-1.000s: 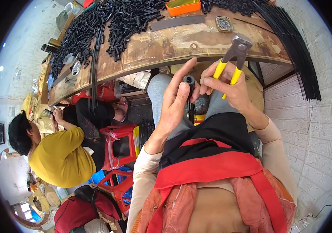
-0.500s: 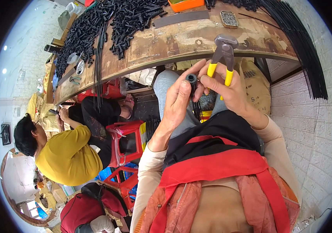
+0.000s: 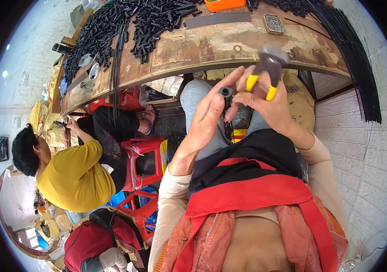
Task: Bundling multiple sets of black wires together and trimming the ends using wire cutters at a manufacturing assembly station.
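My left hand [image 3: 207, 113] is closed round a short black tube [image 3: 225, 93], with its hollow end facing up between thumb and fingers. Thin black rods [image 3: 229, 127] show just below it; whether they join the tube is hidden. Gripped in my right hand [image 3: 273, 109] is a pair of end-cutting pincers [image 3: 273, 63] with yellow handles, jaws pointing up and away; the metal head is blurred. The right thumb and fingertips meet beside the tube's rim; anything small pinched there cannot be made out.
The wooden bench [image 3: 211, 45] carries a heap of black tubes [image 3: 107, 34], a small tray of metal bits [image 3: 273, 23], a flat grey strip [image 3: 218, 20] and an orange container [image 3: 225, 4]. Long black rods [image 3: 350, 63] overhang its right end. A co-worker in yellow [image 3: 78, 177] sits left, near red stools [image 3: 143, 158].
The pincers in my right hand have swung slightly right and down, their head now blurred. My left hand keeps the tube in nearly the same place. The whole view has shifted a little.
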Demonstrator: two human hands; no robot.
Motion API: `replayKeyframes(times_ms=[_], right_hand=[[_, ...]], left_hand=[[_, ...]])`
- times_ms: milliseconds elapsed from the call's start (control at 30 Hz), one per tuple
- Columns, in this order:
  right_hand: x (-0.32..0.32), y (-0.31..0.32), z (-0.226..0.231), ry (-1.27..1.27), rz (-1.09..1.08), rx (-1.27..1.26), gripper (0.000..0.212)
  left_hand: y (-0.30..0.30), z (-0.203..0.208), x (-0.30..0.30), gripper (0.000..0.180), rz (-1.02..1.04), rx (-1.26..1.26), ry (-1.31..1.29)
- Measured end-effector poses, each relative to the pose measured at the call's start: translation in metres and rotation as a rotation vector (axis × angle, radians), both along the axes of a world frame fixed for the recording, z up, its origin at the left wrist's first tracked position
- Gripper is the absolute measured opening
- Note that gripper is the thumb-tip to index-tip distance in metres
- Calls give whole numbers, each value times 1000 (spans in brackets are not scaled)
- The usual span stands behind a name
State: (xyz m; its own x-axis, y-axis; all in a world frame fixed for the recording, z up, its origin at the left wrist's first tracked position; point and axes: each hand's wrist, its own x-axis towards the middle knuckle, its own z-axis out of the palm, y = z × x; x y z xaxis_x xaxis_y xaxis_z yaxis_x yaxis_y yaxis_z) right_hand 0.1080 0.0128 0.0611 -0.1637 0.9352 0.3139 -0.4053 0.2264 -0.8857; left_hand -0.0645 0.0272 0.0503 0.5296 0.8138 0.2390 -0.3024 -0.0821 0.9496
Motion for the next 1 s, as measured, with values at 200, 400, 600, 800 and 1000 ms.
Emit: replayKeyframes(times_ms=[200, 400, 600, 800, 1000], right_hand=[[31, 2, 36, -536, 195, -283, 18], [48, -47, 54, -917, 252, -368, 25], [49, -46, 51, -819, 269, -279, 31], [60, -46, 67, -860, 313, -146, 36], [60, -42, 89, -849, 489, -413, 30]], left_hand=[[8, 1, -11, 78, 9, -26, -129], [6, 4, -6, 63, 11, 94, 44], [-1, 17, 0, 56, -1, 102, 147], [-8, 14, -2, 53, -50, 72, 56], [-15, 17, -6, 53, -30, 171, 126]])
